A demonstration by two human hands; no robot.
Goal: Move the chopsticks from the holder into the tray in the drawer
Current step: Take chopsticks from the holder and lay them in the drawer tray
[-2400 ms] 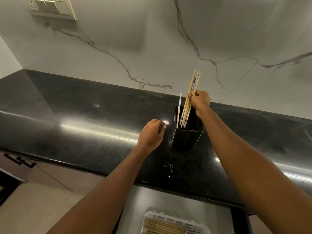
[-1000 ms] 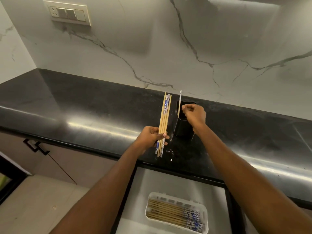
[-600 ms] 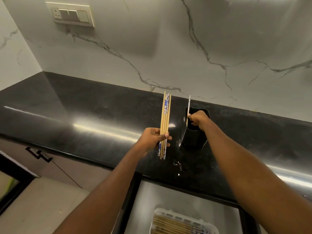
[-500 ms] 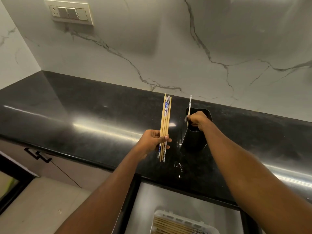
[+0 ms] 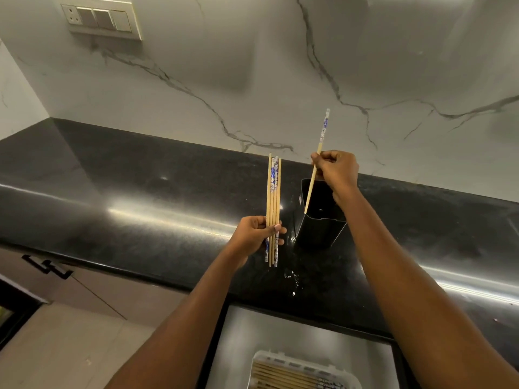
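In the middle of the frame the left hand (image 5: 257, 234) grips a bundle of chopsticks (image 5: 273, 197) upright, the fingers curled round the lower part and the thumb pressed across the front. They are slim, pale wooden sticks. Some have a glossy white end with a blue pattern, too small to tell whether it holds any writing. The patterned ends point both up and down in the bundle.

Just to the right and higher, the right hand (image 5: 335, 171) pinches a single chopstick (image 5: 323, 130) between thumb and curled fingers. This stick tilts, with its blue-and-white end toward the upper right. Its bare wooden tip is at the near left corner of the mouth of the holder (image 5: 320, 231); whether the tip is inside cannot be told.

The holder is a tall, smooth black container with a squarish mouth and rounded corners. It stands on a polished black stone countertop (image 5: 140, 197) that is finely speckled and streaked with reflected light.

Behind it rises a white marble backsplash (image 5: 252, 80) with thin grey veins. A cream switch plate (image 5: 101, 19) with a socket is at the upper left.

At the bottom edge an open drawer (image 5: 280, 332) with a smooth grey floor holds a white plastic tray (image 5: 304, 360) with rounded corners. More chopsticks (image 5: 286, 377) lie flat in it, side by side. Angular black cabinet handles (image 5: 47, 266) show at the left, under the counter edge.
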